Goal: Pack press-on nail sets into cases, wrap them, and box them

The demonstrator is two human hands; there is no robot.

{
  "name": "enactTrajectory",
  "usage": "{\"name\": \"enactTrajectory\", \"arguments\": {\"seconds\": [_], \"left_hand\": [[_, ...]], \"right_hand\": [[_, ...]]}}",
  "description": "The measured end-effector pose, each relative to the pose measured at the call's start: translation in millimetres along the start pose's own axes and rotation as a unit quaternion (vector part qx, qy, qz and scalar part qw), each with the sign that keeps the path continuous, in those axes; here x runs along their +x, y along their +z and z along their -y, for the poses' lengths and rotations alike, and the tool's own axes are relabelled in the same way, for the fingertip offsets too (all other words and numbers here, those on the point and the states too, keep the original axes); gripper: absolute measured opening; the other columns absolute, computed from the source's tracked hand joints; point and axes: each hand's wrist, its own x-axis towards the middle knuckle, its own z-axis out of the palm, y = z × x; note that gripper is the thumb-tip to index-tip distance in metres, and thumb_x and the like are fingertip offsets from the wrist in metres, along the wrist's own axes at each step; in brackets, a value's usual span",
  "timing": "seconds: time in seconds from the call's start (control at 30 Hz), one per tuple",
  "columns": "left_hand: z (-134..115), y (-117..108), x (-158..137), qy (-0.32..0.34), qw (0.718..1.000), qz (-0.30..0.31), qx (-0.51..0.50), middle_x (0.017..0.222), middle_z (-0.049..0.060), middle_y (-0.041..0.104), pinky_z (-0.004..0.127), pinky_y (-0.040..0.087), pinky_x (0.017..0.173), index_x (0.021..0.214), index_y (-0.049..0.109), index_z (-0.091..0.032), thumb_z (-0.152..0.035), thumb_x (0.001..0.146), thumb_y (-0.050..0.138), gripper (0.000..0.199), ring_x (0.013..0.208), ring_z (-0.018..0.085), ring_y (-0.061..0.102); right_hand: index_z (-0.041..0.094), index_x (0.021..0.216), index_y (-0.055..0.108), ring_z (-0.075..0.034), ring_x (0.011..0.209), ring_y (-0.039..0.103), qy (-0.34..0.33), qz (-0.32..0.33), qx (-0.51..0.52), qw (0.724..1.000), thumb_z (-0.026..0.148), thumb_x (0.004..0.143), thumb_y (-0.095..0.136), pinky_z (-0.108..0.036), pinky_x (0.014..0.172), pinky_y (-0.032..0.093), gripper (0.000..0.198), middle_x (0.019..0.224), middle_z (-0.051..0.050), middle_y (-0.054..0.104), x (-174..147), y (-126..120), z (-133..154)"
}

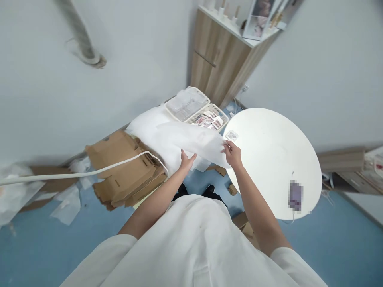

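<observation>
My right hand [233, 154] pinches a translucent white sheet [203, 140]; my left hand [187, 162], spread open, is at its near edge. Flattened cardboard boxes [124, 177] lie left of that hand, a round white desk [269, 159] right of the other.

Unrecognisable pixelated purple item [296, 195] on round table [269, 151]

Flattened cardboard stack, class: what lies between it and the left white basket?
In the head view, a pile of white sheeting lies between the cardboard stack and the left white basket. The right hand holds a sheet partly over it.
</observation>
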Motion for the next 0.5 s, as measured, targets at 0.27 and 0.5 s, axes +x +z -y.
{"name": "enactTrajectory", "arguments": {"seconds": [0.27, 0.5], "left_hand": [[-12.5, 121.4, -10.9, 0.027, 0.977, 0.209, 0.02, 0.132, 0.017, 0.046, 0.039, 0.038, 0.098, 0.141, 0.018, -0.02, -0.038, 0.07, 0.07, 0.09, 0.124, 0.026, 0.043], [-8.7, 217.2, -41.4, 0.035, 0.95, 0.278, 0.137, 0.086, 0.007, 0.068, 0.035, 0.048, 0.082, 0.123, 0.047, -0.013, -0.026, 0.075, 0.064, 0.052, 0.084, 0.018, 0.064]], "right_hand": [[0.019, 0.104, 0.054, -0.011, 0.059, 0.063, 0.131, -0.233, 0.145, 0.953, 0.044, 0.08, 0.047, -0.029, 0.061, 0.051, 0.035, 0.103, -0.008, 0.063, -65.4, -93.2, -77.5], [0.02, 0.102, 0.051, -0.012, 0.066, 0.066, 0.277, -0.36, 0.232, 0.86, 0.046, 0.077, 0.049, -0.029, 0.064, 0.055, 0.036, 0.108, -0.008, 0.061, -121.8, -143.3, -157.5]]}}
